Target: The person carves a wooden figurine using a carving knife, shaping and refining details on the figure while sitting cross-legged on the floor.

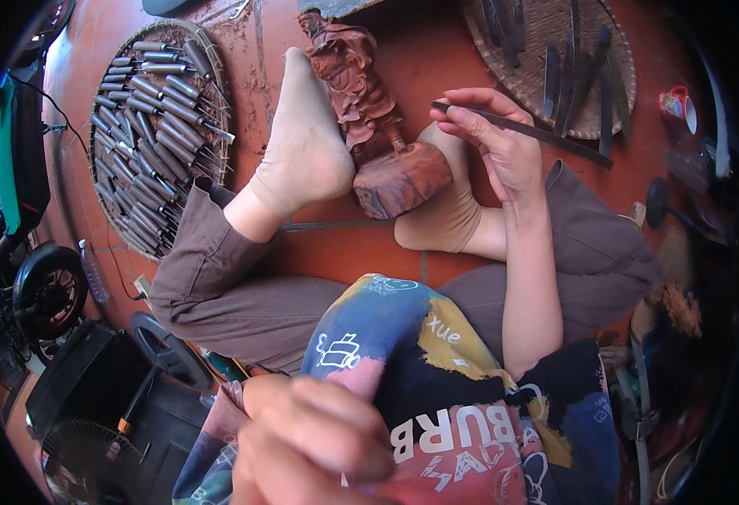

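Note:
My right hand (495,143) grips a flat file (554,139), a long dark strip, between thumb and fingers. It is raised just right of a reddish-brown carved wooden figure (357,80). That statue stands tilted on a rough, dark-streaked wood base (403,181). My two socked feet (302,143) hold the base from either side. Close to the camera, my left hand (310,438) is in front of my colourful shirt. Its fingers look bent but are smeared by motion, and whether anything is in them is hidden.
On the left, a round woven tray (223,97) is heaped with carving tools with grey-brown handles (163,126). Another woven tray (504,80) at the upper right carries several dark flat files. A red patterned mug (679,109) lies far right. A fan (92,454) stands lower left.

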### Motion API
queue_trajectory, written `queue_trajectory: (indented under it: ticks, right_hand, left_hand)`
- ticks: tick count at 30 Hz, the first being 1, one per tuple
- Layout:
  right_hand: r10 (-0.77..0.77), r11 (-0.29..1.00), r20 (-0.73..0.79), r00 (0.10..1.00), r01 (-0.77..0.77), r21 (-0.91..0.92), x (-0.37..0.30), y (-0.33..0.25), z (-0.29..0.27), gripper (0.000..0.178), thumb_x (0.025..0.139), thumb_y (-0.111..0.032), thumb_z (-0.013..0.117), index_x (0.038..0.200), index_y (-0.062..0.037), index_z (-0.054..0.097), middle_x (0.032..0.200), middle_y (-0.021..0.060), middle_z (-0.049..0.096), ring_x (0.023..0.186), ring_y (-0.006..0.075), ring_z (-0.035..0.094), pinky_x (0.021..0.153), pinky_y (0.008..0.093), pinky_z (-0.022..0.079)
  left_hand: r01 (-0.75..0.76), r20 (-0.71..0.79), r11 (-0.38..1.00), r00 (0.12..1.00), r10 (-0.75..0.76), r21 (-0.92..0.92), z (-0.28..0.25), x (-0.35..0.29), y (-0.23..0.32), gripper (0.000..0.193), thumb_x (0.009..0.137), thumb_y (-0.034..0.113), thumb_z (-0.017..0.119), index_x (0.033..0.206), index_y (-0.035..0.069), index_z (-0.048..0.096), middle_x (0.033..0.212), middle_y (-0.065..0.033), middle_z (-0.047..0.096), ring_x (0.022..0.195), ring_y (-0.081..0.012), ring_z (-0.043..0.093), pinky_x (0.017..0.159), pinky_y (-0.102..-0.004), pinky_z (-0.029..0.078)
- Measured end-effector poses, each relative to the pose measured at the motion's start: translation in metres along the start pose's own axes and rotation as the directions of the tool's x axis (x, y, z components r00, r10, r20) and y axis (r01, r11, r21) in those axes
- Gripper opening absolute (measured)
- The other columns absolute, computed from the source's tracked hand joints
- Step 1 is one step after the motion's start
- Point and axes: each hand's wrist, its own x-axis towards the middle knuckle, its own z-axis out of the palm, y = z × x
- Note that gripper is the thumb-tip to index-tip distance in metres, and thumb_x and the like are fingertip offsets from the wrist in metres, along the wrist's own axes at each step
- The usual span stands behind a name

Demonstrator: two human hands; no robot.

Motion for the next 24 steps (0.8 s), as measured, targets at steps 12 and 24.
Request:
queue_trajectory:
  ticks: [12,24]
  right_hand:
    - [0.07,0.996,-0.01,0.997,-0.07,-0.045,0.004,0.01,0.015,0.011,0.092,0.002,0.07,0.103,0.0024,0.07,0.098,0.0099,0.073,0.091,0.015,0.072,0.086,0.0271,0.059]
    - [-0.134,0.952,-0.09,0.987,0.103,-0.289,-0.002,0.02,0.049,0.007,0.093,-0.001,0.071,0.099,0.0018,0.073,0.096,0.0082,0.074,0.092,0.0104,0.068,0.086,0.0242,0.055]
  left_hand:
    - [-0.004,0.044,0.993,0.999,0.01,-0.122,-0.013,0.024,-0.013,0.053,0.084,0.033,0.077,0.129,0.006,0.065,0.113,-0.0125,0.063,0.101,-0.0281,0.058,0.082,-0.0381,0.045]
    - [0.144,0.072,0.612,0.947,-0.314,0.777,0.035,0.004,-0.126,0.062,0.09,0.043,0.068,0.142,0.012,0.058,0.127,-0.0132,0.06,0.123,-0.03,0.052,0.098,-0.0437,0.037]
